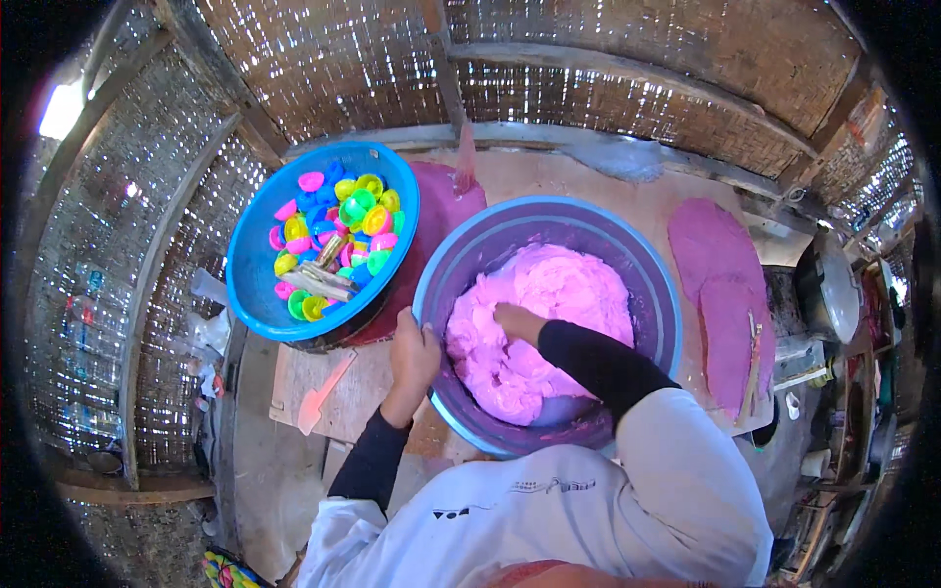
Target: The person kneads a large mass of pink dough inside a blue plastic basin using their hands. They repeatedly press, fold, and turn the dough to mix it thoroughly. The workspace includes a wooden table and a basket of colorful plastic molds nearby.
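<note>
A large blue-grey basin (667, 294) holds a thick mass of bright pink, creamy dough-like mixture (578, 284), smeared partway up the inner wall. My right hand (518, 321) is down in the pink mixture at the basin's middle left. Its fingers are sunk in and hidden. On the basin's left rim rests my left hand (417, 355), closed round the edge. Both forearms wear black sleeves under a white top.
A bright blue basin (243, 274) full of small colourful plastic cups (358, 208) and several stick-like pieces (328, 279) stands to the left. A pink spatula (319, 397) lies nearer me. Pink sheets (720, 284) cover the table's right; a metal pot (828, 284) stands beyond. Woven walls enclose the space.
</note>
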`<state>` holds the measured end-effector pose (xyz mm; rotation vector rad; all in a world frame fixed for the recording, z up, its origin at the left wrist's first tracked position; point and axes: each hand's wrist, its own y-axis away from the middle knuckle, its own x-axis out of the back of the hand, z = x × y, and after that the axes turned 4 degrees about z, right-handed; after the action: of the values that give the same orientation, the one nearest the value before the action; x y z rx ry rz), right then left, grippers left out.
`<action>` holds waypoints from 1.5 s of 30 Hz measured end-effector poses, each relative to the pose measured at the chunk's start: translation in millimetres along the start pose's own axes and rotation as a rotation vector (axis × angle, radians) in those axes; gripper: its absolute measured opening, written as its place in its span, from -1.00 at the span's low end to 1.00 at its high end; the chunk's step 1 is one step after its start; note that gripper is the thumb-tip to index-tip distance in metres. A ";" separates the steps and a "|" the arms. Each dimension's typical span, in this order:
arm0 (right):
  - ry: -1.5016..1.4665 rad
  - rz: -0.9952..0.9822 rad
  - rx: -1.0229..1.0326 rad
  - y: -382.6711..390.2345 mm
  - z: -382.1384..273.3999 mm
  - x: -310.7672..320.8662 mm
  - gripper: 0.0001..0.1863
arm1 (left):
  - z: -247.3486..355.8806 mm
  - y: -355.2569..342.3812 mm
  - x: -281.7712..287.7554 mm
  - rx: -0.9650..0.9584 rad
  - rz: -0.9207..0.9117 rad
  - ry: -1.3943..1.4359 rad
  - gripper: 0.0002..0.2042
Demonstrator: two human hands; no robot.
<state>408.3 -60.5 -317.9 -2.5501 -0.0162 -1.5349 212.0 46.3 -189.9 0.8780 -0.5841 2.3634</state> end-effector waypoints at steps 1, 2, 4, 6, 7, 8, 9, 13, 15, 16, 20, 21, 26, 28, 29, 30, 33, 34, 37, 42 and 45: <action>-0.004 -0.019 0.026 -0.4 -1.8 11.1 -0.65 | -3.3 5.6 0.5 -0.042 -0.012 0.057 -0.67; -0.013 -0.205 -0.130 3.8 -4.1 22.8 -0.52 | -5.5 4.9 0.3 -0.085 -0.027 0.116 -0.67; -0.002 -0.072 0.082 27.4 -17.4 50.3 -0.40 | -18.6 -2.3 3.9 -0.064 -0.137 0.204 -0.67; -0.410 -0.220 -0.371 45.4 -49.7 135.2 -0.53 | -32.4 -18.2 7.9 -0.040 -0.188 0.284 -0.67; -0.544 -0.138 -0.428 64.4 -35.7 150.3 -0.56 | -31.3 -28.3 4.2 -0.019 -0.207 0.300 -0.69; -0.522 -0.086 -0.461 80.4 -23.6 164.5 -0.62 | -30.2 -40.1 -2.3 0.001 -0.229 0.324 -0.71; -0.503 -0.038 -0.486 94.1 -11.9 179.0 -0.67 | -29.5 -47.0 -5.2 0.023 -0.243 0.345 -0.73; -1.406 0.305 -1.166 115.1 41.2 156.2 -0.86 | -18.2 -51.2 -10.9 0.021 -0.228 0.202 -0.79; -1.374 0.342 -1.158 104.8 46.0 142.4 -0.80 | -14.5 -49.5 -10.7 -0.017 -0.190 0.209 -0.76; -1.488 0.346 -1.058 102.7 62.0 128.0 -0.78 | -10.8 -49.7 -11.2 -0.042 -0.171 0.211 -0.74; -1.540 0.262 -1.029 67.7 46.5 133.6 -0.61 | -9.5 -43.8 -9.0 -0.006 -0.134 0.137 -0.75; -1.538 0.226 -1.113 66.1 53.8 125.1 -0.59 | -5.8 -43.8 -8.7 -0.003 -0.146 0.123 -0.75; -1.129 0.134 -1.378 16.4 43.2 118.0 -0.42 | 2.0 -39.5 -8.8 0.012 -0.127 0.075 -0.74; -1.044 -0.015 -1.187 7.4 63.4 103.1 -0.41 | 0.7 -41.4 -11.0 -0.006 -0.112 0.070 -0.74; -1.008 -0.106 -1.023 1.0 72.8 93.5 -0.41 | -1.5 -42.1 -9.8 0.005 -0.124 0.078 -0.74; -0.944 -0.191 -0.855 -10.6 80.1 86.2 -0.40 | -3.5 -43.6 -10.1 0.015 -0.129 0.089 -0.74; -0.698 -0.361 -0.442 -46.5 72.4 73.2 -0.39 | -15.6 -44.7 -14.9 -0.024 -0.077 0.122 -0.73; -0.597 -0.407 -0.330 -56.3 62.7 67.9 -0.38 | -20.3 -45.8 -17.0 -0.051 -0.048 0.132 -0.73; -0.325 -0.460 -0.184 -69.1 28.4 56.2 -0.37 | -27.2 -50.4 -19.6 -0.032 -0.087 0.157 -0.73; -0.030 -0.475 -0.318 -28.1 -61.8 102.4 -0.30 | -23.9 -52.8 -12.9 0.021 -0.127 0.180 -0.82; 0.036 -0.243 -0.096 33.3 -82.5 99.0 -0.36 | -30.9 -54.0 -15.8 0.022 -0.132 0.220 -0.84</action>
<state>385.7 -112.9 -197.6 -2.6768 -0.2632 -1.7043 241.6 99.1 -211.3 0.6342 -0.3994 2.3096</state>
